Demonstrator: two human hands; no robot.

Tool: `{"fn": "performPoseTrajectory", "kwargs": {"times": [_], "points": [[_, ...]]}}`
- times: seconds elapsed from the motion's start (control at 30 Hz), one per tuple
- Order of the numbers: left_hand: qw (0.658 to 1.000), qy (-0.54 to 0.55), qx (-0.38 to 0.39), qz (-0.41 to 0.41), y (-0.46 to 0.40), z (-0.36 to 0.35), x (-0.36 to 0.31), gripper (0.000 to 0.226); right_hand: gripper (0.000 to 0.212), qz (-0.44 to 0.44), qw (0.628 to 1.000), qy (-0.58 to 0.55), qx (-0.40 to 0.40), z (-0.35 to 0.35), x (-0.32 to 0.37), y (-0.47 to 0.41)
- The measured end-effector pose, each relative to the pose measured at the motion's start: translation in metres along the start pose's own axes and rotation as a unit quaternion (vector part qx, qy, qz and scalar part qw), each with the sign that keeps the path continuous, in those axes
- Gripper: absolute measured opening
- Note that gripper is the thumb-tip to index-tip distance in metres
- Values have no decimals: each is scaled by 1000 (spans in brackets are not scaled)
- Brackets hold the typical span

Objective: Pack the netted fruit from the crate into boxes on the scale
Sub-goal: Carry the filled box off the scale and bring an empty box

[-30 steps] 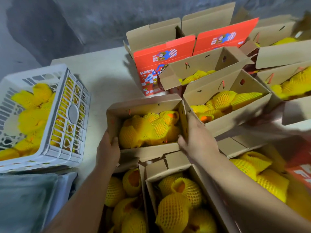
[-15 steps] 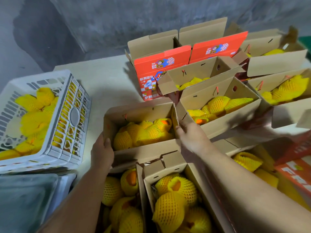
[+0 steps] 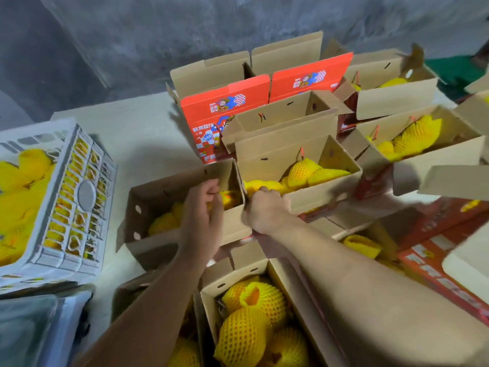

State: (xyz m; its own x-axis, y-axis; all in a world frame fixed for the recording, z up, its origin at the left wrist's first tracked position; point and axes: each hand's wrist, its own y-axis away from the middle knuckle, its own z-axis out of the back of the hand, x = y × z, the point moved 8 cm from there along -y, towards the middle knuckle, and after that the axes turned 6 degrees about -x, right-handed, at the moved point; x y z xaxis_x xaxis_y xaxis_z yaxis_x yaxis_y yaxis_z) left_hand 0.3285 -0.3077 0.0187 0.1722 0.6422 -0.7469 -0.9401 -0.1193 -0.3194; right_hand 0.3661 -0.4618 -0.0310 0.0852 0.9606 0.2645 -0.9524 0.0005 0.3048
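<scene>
surface: pale counter (image 3: 137, 133), grey concrete wall behind it; dim light.
crate: white plastic crate (image 3: 79, 197) at counter's left edge, netted fruit inside.
boxes: open cardboard boxes crowd the counter's middle and right side; two red printed boxes (image 3: 225, 102) toward the back edge.
left hand: left hand (image 3: 201, 215) over the centre box (image 3: 169, 205), fingers curled at its far wall; can't tell if it grips the cardboard or just touches it.
right hand: right hand (image 3: 267, 210) fisted on the near left corner of the neighbouring box (image 3: 299, 165), fingers wrapped over the rim.
fruit: netted fruit (image 3: 248, 324) in yellow foam mesh, orange skin showing through gaps; it fills the near box, and sits in centre box and neighbour too.
motion blur: hands slightly smeared.
</scene>
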Motion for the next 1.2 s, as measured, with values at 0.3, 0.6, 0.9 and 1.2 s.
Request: {"fn": "performPoseTrajectory", "kwargs": {"times": [0.3, 0.6, 0.9, 1.2], "points": [[963, -169, 182, 106, -14, -100, -14, 69, 53, -253, 920, -157, -256, 97, -201, -9], [969, -174, 134, 114, -24, -103, -4, 93, 36, -300, 866, -303, -261, 76, -220, -7], [969, -70, 79, 225, -20, -92, 16, 58, 41, -209, 845, -255, -421, 166, -177, 52], [981, -63, 173, 62, -27, -96, -44, 58, 50, -84, 814, -332, -469, 237, -119, 105]]}}
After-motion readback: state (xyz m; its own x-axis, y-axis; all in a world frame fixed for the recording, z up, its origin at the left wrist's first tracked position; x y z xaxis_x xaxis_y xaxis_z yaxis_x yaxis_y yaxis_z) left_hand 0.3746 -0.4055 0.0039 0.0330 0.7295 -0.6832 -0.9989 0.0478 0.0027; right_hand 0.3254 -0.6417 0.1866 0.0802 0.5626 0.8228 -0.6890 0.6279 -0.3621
